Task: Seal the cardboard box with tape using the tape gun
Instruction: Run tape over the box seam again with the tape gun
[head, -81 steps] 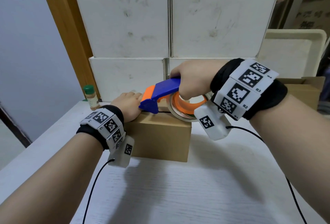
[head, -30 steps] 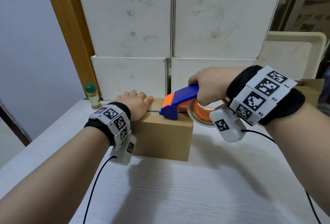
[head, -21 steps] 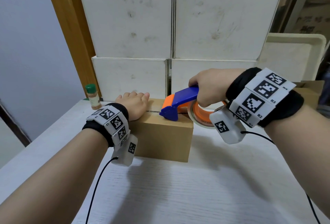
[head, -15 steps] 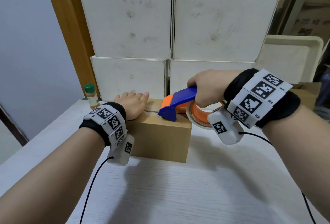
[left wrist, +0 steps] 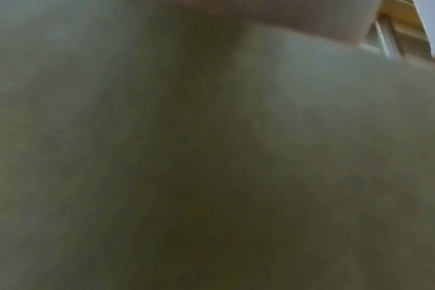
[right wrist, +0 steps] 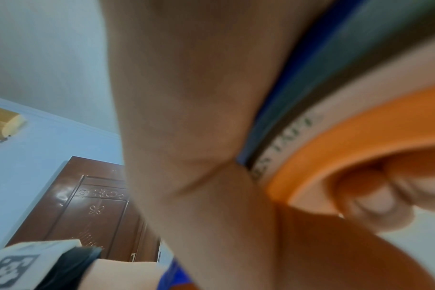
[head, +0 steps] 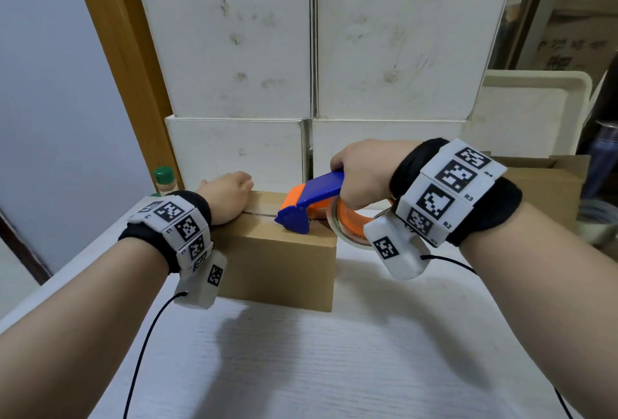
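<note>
I log: blue-and-orange plastic tape gun (head: 309, 206) gripped by right hand (head: 363, 173), now nearer box's right edge | left hand (head: 225, 196) flat on small brown cardboard box (head: 281, 261) | seam pass nearly done.

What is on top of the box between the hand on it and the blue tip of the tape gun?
In the head view, only bare box top with its dark flap seam lies between the left hand and the tape gun.
</note>
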`<action>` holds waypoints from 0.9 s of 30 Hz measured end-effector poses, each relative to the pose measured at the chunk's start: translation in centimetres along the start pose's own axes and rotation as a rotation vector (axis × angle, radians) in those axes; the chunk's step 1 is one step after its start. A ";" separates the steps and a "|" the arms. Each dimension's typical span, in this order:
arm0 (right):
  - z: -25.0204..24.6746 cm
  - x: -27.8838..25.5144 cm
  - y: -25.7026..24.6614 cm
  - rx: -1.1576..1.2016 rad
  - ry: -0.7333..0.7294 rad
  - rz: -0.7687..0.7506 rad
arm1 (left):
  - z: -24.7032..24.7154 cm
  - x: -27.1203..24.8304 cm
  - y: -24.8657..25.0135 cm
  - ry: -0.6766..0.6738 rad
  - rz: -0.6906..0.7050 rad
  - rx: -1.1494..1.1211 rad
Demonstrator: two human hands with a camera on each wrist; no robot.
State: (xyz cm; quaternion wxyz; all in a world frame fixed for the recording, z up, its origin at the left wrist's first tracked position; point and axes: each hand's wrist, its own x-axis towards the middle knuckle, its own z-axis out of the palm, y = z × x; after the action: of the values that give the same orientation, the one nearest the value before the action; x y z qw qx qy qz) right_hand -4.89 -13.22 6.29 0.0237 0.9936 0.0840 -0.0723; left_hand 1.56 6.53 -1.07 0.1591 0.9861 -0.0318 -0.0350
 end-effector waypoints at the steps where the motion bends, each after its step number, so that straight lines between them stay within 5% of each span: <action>1: 0.0 0.0 0.0 -0.001 0.002 0.000 | -0.1 -0.1 0.3 0.018 0.005 0.035; 27: 0.4 -0.8 0.1 0.081 0.034 -0.007 | 2.2 1.3 0.8 -0.081 0.203 0.458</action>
State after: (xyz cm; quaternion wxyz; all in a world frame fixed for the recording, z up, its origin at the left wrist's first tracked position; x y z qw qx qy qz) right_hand -5.72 -13.49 6.01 -0.0184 0.9945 0.0851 -0.0589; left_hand 2.67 4.99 -2.93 -0.0673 0.9860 -0.1441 -0.0500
